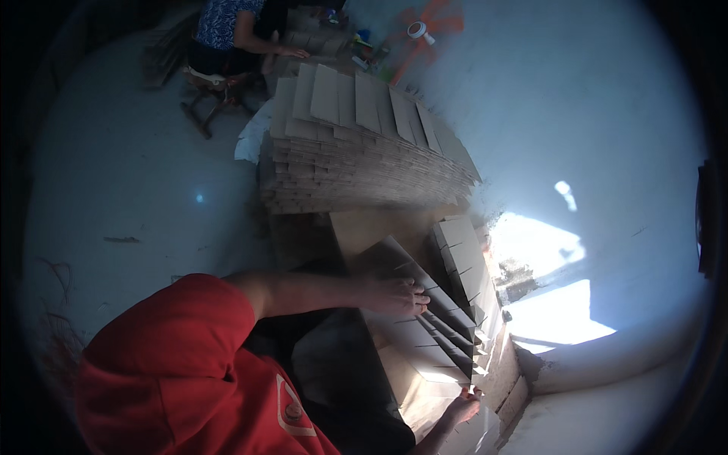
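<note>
In front of me stand several slotted grey-brown cardboard sheets, set close together and leaning at a slant. My left hand [400,296] reaches across from the left, fingers curled over the upper edge of the nearest slotted cardboard sheet [415,339]. Lower down, at that sheet's near right corner, my right hand [461,406] pinches the cardboard with thumb and fingers; bright sunlight partly washes out this spot. Another slotted sheet [394,258] rises just behind my left hand. Narrow dark gaps separate the sheets, and crosspieces between them are only partly visible.
Beyond the work surface [356,224] is a tall stack of flat cardboard [364,163]. More slotted cardboard [460,254] leans to the right by the wall. A person [220,34] sits on a low stool at the far left, near an orange fan [425,34].
</note>
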The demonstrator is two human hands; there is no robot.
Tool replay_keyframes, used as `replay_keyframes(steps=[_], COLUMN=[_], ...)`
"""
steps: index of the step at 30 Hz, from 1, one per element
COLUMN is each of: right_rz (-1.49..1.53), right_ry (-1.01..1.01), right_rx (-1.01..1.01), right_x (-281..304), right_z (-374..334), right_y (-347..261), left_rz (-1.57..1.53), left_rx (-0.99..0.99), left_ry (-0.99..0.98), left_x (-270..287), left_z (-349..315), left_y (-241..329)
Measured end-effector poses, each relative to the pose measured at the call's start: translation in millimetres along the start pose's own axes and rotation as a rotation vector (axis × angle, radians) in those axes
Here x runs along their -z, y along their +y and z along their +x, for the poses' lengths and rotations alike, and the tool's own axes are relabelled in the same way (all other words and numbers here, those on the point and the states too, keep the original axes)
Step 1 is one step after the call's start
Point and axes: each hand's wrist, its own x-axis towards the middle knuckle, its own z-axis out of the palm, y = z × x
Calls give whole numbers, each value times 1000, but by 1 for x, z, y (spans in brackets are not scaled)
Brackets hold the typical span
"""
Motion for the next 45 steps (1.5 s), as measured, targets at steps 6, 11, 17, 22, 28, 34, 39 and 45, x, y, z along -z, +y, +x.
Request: replay_keyframes(steps=[6,11,17,22,28,34,39,45], right_rz=[498,740,669,941,393,238,-1,-191], right_ry=[-574,-498,-458,-367,-53,181,-299,-21], right_rx=[-229,-59,133,109,495,99,-158,-229], right_x=[-20,-13,-6,-30,-23,33,44,47], right_z=[22,14,-14,4,-11,-13,-55,-57], right_y=[-36,0,-2,21,2,48,-6,46], left_rz=[49,-60,51,47,-1,-244,-234,-414], left_rx=[85,128,200,146,165,89,6,-178], left_ry=[-50,-208,-261,89,-109,119,227,121], left_x=[-5,-15,-27,-19,-18,-6,26,2], left_z=[-31,-9,-1,-3,-21,-4,-42,-21], left_y=[-1,-9,-40,-31,-19,3,29,97])
